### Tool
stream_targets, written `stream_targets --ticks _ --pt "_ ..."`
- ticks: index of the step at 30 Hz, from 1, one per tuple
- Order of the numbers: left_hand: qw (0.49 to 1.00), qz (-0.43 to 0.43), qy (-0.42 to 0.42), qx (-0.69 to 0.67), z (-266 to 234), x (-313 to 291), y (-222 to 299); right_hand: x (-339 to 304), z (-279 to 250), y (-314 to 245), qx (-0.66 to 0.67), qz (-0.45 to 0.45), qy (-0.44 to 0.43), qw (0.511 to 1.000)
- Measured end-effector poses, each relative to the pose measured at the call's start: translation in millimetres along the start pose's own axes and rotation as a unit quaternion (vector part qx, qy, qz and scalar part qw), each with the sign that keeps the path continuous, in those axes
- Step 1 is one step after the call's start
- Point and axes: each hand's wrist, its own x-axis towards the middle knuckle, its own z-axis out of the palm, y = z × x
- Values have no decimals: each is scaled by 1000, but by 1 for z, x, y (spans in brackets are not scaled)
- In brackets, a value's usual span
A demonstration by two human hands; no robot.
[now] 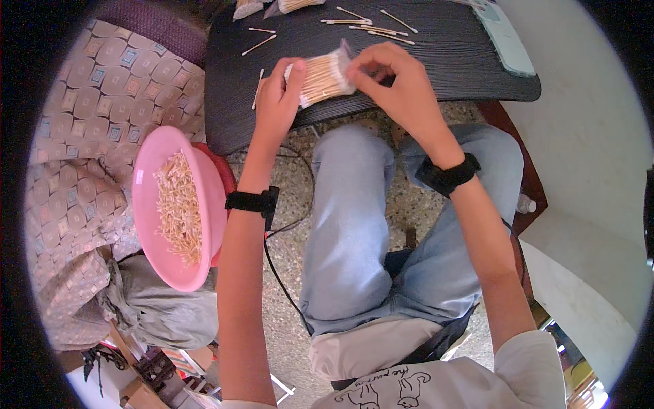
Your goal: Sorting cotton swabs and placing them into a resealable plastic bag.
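Note:
A clear bag of cotton swabs [321,78] is held above the near edge of the black table [449,65]. My left hand [278,95] grips its left end, thumb across the front. At the bag's right end, my right hand [395,71] pinches the loose plastic between thumb and fingers. The wooden sticks lie side by side inside, with white tips toward both ends. Loose cotton swabs [381,30] are scattered on the table beyond my hands, and a few lie left of them.
A pink basin [144,204] with many loose cotton swabs stands at the left, beside a patterned cloth-covered seat [116,88]. More bagged swabs [300,4] lie at the table's far edge. A pale flat object [507,41] sits at its right. Black cables [272,262] hang by my left arm.

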Motion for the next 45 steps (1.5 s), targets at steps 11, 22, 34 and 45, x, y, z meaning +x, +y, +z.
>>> stream_targets --ticks 11,22,34,45 --pt "970 -70 -97 -211 -21 3 47 21 29 -6 278 39 93 955" --pt "929 -79 -1 -362 -5 9 88 28 16 -5 247 3 4 969" --pt "954 -4 -2 -299 6 15 111 30 7 -20 425 63 3 903" --pt "900 -81 45 -426 43 14 72 28 11 -4 293 87 36 952"
